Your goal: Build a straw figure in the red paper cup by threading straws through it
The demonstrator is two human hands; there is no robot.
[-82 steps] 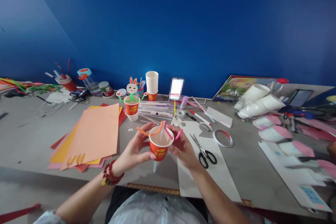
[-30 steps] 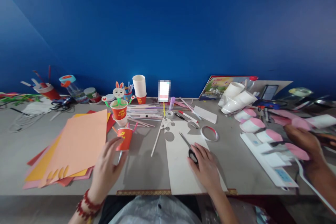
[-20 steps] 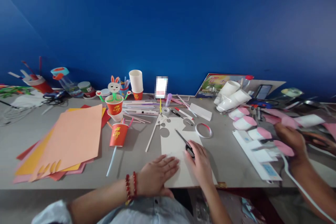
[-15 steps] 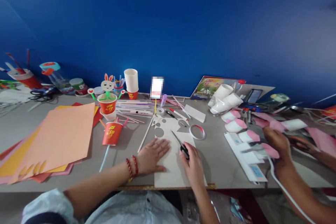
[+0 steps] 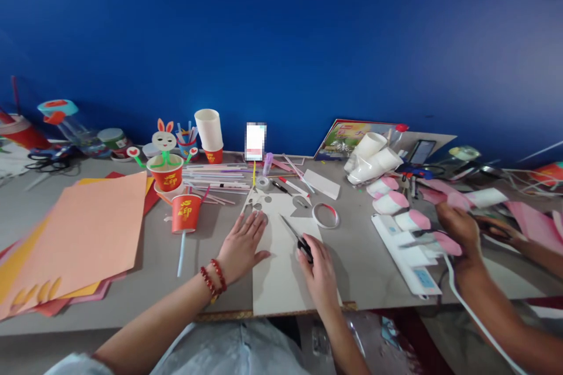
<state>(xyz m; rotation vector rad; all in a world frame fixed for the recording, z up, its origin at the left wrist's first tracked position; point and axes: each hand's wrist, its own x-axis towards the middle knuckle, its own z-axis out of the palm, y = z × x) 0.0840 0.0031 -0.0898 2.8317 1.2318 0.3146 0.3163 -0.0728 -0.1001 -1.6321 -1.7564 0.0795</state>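
My left hand (image 5: 243, 241) lies flat with its fingers stretched out. It rests at the left edge of a white sheet of paper (image 5: 285, 281), its fingertips by the round cut-outs near the top. In my right hand (image 5: 317, 269) is a pair of scissors (image 5: 295, 235) with dark handles. Their blades are together and point away from me over the sheet, and the fingers wrap the handles. A roll of tape (image 5: 326, 215) lies just right of the paper. Left of my left hand is a red paper cup (image 5: 185, 213) with a pale blue straw (image 5: 181, 255) below it.
A rabbit-faced cup (image 5: 165, 171) stands behind the red cup. Stacked coloured paper (image 5: 92, 234) covers the left side. Several straws (image 5: 220, 176) and pens lie at the back near a phone (image 5: 255, 142). On the right are a power strip (image 5: 404, 258) and a co-worker's hands (image 5: 460, 228).
My left hand has slid forward and left, up to the cut-outs. The front red cup sits further right of the rabbit cup. My right hand keeps the scissors; the view has shifted slightly.
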